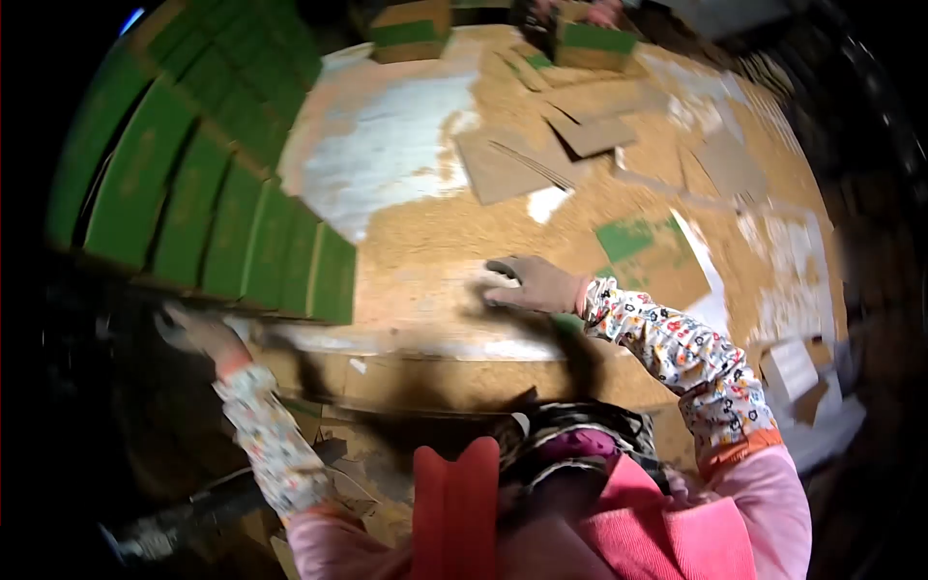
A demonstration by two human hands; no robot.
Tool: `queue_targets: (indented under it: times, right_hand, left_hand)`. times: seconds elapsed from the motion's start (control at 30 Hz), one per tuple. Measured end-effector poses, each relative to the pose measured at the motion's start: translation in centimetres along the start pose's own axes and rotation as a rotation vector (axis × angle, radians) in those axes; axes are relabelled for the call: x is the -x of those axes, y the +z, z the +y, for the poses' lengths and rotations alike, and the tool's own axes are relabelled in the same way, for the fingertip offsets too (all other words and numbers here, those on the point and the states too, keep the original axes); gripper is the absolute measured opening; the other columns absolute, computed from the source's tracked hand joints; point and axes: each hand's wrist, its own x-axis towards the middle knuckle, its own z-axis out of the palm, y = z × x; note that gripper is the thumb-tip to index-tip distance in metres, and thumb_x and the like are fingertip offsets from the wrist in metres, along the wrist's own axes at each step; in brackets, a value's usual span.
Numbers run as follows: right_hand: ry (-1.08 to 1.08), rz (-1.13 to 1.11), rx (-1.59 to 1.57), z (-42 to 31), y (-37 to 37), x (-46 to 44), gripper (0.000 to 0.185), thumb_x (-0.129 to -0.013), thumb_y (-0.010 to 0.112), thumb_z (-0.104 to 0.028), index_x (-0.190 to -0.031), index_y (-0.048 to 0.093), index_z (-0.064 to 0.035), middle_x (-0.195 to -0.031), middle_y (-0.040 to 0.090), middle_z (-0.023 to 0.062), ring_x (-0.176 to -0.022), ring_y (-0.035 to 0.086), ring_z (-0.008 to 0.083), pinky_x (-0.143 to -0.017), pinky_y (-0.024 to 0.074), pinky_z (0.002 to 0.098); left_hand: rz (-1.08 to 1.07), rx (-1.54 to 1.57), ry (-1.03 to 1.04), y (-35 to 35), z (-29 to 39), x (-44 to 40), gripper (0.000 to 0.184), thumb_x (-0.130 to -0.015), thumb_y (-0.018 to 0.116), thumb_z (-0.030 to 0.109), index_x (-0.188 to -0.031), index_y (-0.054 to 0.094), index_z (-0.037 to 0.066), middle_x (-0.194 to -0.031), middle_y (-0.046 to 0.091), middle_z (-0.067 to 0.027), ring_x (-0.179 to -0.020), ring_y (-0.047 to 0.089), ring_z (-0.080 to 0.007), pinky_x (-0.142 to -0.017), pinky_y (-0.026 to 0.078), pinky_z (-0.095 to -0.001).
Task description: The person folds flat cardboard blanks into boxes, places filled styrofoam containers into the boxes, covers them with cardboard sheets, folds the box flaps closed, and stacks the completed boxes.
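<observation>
My left hand (198,334), gloved and a little blurred, is just below the lower edge of the stacked green boxes (227,227), over the dark area at the left. Its fingers are spread and hold nothing. My right hand (527,283), in a greyish glove, hovers over the near part of the table (416,232), palm side down. Its fingers are apart with nothing between them. A cardboard piece with green patches (652,256) lies on the table to the right of my right hand.
Flat cardboard pieces (512,159) lie across the table's middle and back. A box with a green band (411,34) stands at the far edge. Beside it, another person's hands (604,12) are at a second green-banded box (594,46). White scraps (793,372) sit at the right edge.
</observation>
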Motion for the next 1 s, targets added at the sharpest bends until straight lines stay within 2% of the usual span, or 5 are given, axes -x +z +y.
queue_targets:
  times: [0.17,0.3,0.6,0.8,1.0]
  right_hand:
    - [0.728,0.181,0.516,20.8,-1.2,21.1,0.099,-0.070,0.059,-0.067,-0.141,0.030,-0.0038,-0.145,0.028,0.0213,-0.137,0.020,0.0363,-0.111,0.0098,0.0537]
    - [0.520,-0.083,0.624,26.2,0.4,29.3,0.109,-0.063,0.065,-0.068,-0.143,0.024,-0.0071,-0.149,0.018,0.0193,-0.139,0.014,0.0369,-0.111,0.0085,0.0536]
    - [-0.140,0.267,0.770,24.8,-12.4,26.7,0.051,-0.078,0.065,-0.029,-0.125,0.052,-0.0147,-0.119,0.053,0.0150,-0.110,0.051,0.0324,-0.098,0.0395,0.0434]
    - [0.065,0.080,-0.031,5.8,-17.5,12.0,0.031,-0.085,0.060,-0.030,-0.104,0.065,-0.0053,-0.087,0.066,0.0160,-0.077,0.064,0.0234,-0.074,0.0501,0.0341]
    - [-0.249,0.091,0.493,1.7,4.6,-10.1,0.021,-0.081,0.055,-0.023,-0.091,0.068,-0.0084,-0.088,0.066,0.0194,-0.083,0.065,0.0348,-0.074,0.0512,0.0424]
  left_hand:
    - [-1.202,-0.409,-0.971,-9.1,-2.2,41.5,0.030,-0.091,0.053,0.029,-0.110,0.056,0.006,-0.099,0.063,-0.0149,-0.087,0.059,-0.0277,-0.073,0.046,-0.0407]
    - [-1.014,-0.698,-1.003,-7.8,0.5,61.8,0.090,-0.085,0.058,0.047,-0.144,0.010,0.001,-0.130,0.039,-0.0356,-0.118,0.043,-0.0463,-0.098,0.038,-0.0421]
    - [-0.946,0.355,-1.602,0.1,11.6,47.0,0.043,-0.095,0.049,0.035,-0.125,0.046,0.005,-0.097,0.062,-0.0079,-0.069,0.055,-0.0138,-0.056,0.043,-0.0242]
    - [-0.662,0.256,-0.512,-0.2,18.6,38.6,0.037,-0.099,0.036,0.014,-0.130,0.037,-0.006,-0.106,0.052,-0.0144,-0.074,0.050,-0.0133,-0.064,0.047,-0.0230]
    - [-0.715,0.245,-0.892,-7.8,14.8,40.1,0.035,-0.097,0.046,0.021,-0.122,0.051,-0.003,-0.095,0.062,-0.0082,-0.081,0.060,-0.0161,-0.070,0.049,-0.0263]
